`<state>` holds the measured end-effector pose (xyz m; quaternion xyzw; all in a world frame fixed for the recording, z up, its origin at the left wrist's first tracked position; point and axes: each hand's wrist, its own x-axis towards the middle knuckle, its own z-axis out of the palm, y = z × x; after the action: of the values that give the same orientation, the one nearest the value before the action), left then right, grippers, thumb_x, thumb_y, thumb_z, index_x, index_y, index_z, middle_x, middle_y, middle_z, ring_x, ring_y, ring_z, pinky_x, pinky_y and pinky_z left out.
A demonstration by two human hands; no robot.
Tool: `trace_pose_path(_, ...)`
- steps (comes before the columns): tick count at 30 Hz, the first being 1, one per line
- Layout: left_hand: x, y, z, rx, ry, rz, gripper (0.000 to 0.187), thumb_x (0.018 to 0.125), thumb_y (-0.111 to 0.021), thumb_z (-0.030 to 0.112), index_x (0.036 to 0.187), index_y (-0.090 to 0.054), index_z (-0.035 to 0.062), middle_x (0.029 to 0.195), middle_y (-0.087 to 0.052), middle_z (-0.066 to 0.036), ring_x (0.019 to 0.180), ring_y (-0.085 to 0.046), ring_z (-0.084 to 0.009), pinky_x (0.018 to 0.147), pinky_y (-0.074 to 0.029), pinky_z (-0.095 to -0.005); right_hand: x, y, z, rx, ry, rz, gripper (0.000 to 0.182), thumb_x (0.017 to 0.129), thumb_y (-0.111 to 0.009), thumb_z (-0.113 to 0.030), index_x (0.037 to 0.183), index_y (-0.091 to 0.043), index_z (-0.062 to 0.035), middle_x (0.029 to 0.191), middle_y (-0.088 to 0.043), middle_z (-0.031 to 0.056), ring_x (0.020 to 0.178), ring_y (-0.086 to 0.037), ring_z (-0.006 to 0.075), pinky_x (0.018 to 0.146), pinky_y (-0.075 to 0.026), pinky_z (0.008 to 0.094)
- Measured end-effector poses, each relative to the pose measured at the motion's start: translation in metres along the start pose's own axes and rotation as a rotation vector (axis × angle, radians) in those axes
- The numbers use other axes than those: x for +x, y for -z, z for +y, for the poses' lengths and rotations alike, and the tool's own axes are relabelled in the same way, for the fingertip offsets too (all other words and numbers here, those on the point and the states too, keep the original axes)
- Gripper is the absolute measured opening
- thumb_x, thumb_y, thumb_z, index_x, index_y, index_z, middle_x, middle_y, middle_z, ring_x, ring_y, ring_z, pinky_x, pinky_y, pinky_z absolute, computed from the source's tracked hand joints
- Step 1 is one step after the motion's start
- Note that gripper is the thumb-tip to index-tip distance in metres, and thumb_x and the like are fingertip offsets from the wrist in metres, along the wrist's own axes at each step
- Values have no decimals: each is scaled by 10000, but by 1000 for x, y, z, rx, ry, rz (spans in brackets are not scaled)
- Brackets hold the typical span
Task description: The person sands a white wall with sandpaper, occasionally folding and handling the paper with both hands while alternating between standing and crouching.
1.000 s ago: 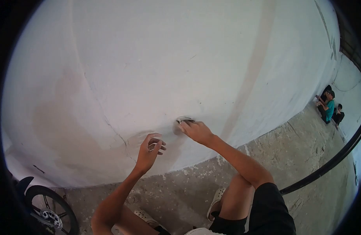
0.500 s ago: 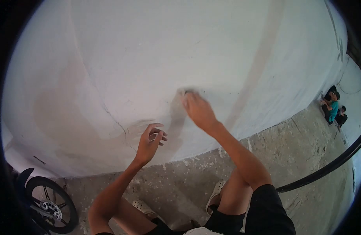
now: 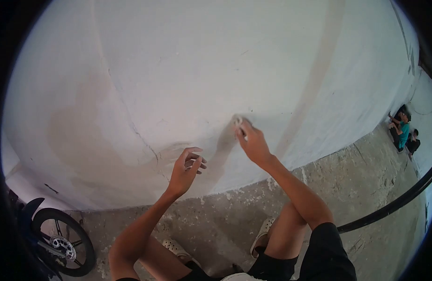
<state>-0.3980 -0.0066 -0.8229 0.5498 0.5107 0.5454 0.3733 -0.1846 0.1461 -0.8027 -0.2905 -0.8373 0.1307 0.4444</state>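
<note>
My right hand point(image 3: 254, 143) is raised at the white wall point(image 3: 202, 70), its fingers pinched around a small pale piece point(image 3: 238, 120) at the fingertips. What kind of thing it is cannot be made out. The piece appears to touch the wall, with a grey shadow falling below and beside it. Lower and to the left, my left hand point(image 3: 187, 171) hangs in front of the wall with loosely bent fingers apart and nothing between them. Brownish smears point(image 3: 99, 164) and a thin crack point(image 3: 137, 133) mark the wall near that hand.
A motorbike wheel point(image 3: 63, 241) stands at lower left. Rough concrete floor point(image 3: 220, 210) meets the wall's foot, under my clogs point(image 3: 263, 236). A black curved bar point(image 3: 389, 203) crosses at right. Two people point(image 3: 401, 131) crouch by the wall farther right.
My right hand has shifted slightly down and right along the wall, and its blur has gone. The left hand keeps nearly the same pose. The whole view has drifted a little.
</note>
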Motion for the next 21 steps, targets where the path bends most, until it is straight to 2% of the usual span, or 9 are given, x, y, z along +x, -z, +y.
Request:
trace_pose_path(2,0,1,-2,-4,8,6,280,1000,-533,144,1261,-486,56,1003,-632,-101,899,-658,-177,728,-540,-299,1,4,-15,32,-47,20,181,970,-552,-175,1048,-559,-13,834,-663,186,733,-651,390,638,-499,470)
trace_pose_path(7,5,0,-8,-8,15,13,289,1004,-530,143,1274,-481,53,1009,-624,-117,907,-659,-196,737,-552,-312,-48,-52,39,-203,173,-469,198,981,-508,-186,1052,-570,-12,940,-659,194,831,-645,403,698,-510,499)
trace_pose_path(10,6,-2,-6,-22,17,18,285,999,-538,142,1267,-481,65,1004,-633,-104,902,-658,-180,730,-540,-303,-46,-53,38,-204,169,-526,210,984,-496,-193,1082,-598,-37,959,-664,187,857,-648,401,750,-528,486)
trace_pose_path(12,5,-3,-8,-15,12,1,286,998,-538,139,1269,-484,68,1003,-633,-104,897,-659,-178,725,-541,-299,-43,-53,41,-64,280,-357,199,985,-500,-195,1027,-600,-28,907,-661,200,825,-641,409,739,-506,499)
trace_pose_path(14,6,-3,-9,-13,3,-2,287,998,-537,140,1271,-483,69,1004,-633,-104,898,-660,-179,725,-542,-299,-24,-25,18,-77,8,-447,230,982,-519,-209,963,-570,15,816,-641,214,754,-620,426,690,-474,512)
trace_pose_path(18,5,-3,-7,23,9,5,283,1008,-520,135,1275,-479,50,994,-622,-116,898,-658,-192,730,-550,-307,-7,-9,-14,104,-23,-93,203,981,-528,-203,951,-545,-3,716,-597,214,672,-588,437,614,-430,510)
trace_pose_path(19,6,-2,-9,25,17,1,283,1008,-520,135,1275,-479,50,994,-622,-116,898,-658,-192,730,-550,-307,-8,-9,-17,39,-107,-167,213,991,-531,-200,1052,-600,-7,871,-666,174,786,-650,378,711,-514,442)
trace_pose_path(20,7,-2,-10,18,21,5,283,1009,-520,136,1276,-480,51,995,-622,-115,898,-657,-191,730,-549,-307,-15,-23,-1,43,-113,-168,213,991,-531,-200,1052,-600,-7,871,-666,174,786,-650,378,711,-514,442)
trace_pose_path(21,7,-2,-12,10,23,8,283,1009,-520,138,1276,-480,52,996,-621,-114,898,-657,-190,730,-548,-307,-28,-46,27,-54,78,-267,212,986,-521,-186,1094,-584,-15,931,-658,187,822,-646,386,727,-524,465)
